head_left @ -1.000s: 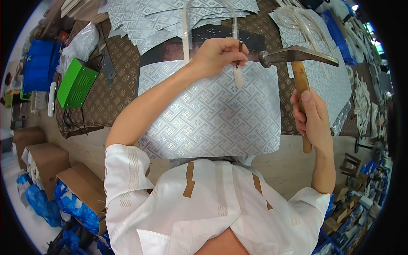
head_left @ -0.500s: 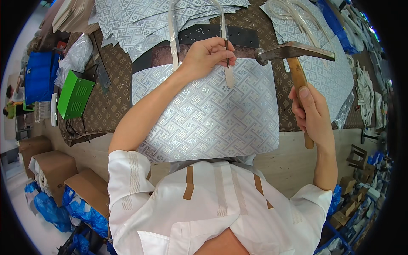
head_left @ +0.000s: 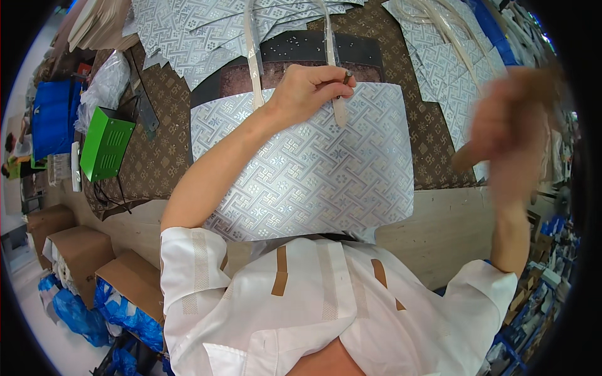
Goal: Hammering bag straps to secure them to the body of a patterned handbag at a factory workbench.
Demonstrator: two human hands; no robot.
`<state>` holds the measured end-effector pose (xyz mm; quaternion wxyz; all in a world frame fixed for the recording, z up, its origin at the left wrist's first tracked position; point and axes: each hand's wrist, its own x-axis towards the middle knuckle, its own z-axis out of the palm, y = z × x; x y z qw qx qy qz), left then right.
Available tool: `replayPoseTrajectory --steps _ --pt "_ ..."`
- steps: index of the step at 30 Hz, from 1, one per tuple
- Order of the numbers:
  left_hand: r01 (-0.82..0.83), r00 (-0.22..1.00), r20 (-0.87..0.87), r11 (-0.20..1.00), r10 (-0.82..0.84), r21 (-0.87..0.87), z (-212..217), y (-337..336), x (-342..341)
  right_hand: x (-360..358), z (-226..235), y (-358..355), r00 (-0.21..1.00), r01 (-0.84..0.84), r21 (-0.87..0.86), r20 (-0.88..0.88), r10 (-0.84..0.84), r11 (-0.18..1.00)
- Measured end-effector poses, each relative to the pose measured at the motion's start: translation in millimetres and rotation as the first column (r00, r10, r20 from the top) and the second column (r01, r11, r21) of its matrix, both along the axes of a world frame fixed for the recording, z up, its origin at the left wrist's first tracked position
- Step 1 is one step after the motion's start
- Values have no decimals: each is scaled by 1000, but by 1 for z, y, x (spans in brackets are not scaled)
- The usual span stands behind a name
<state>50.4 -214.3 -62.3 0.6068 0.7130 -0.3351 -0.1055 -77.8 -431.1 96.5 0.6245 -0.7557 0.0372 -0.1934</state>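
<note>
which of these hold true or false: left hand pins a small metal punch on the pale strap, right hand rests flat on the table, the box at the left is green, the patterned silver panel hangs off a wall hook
1. The left hand pinches a small dark metal punch against the pale strap. True.
2. The right hand rests flat on the table. False: it is raised beside the panel, blurred by motion.
3. The box-shaped device at the left is green. True.
4. The silver patterned fabric panel hangs from a wall hook. False: it lies flat on the brown patterned work surface.
</note>
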Motion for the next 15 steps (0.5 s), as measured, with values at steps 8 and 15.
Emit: replayPoseTrajectory --steps 8,15 --pt "-3 1000 28 1000 2 29 2 0 -3 -19 -25 -18 763 -293 -115 -626 160 949" --pt "43 974 -222 999 -45 -14 14 0 -13 -36 -36 -27 759 -210 -64 -639 122 976"
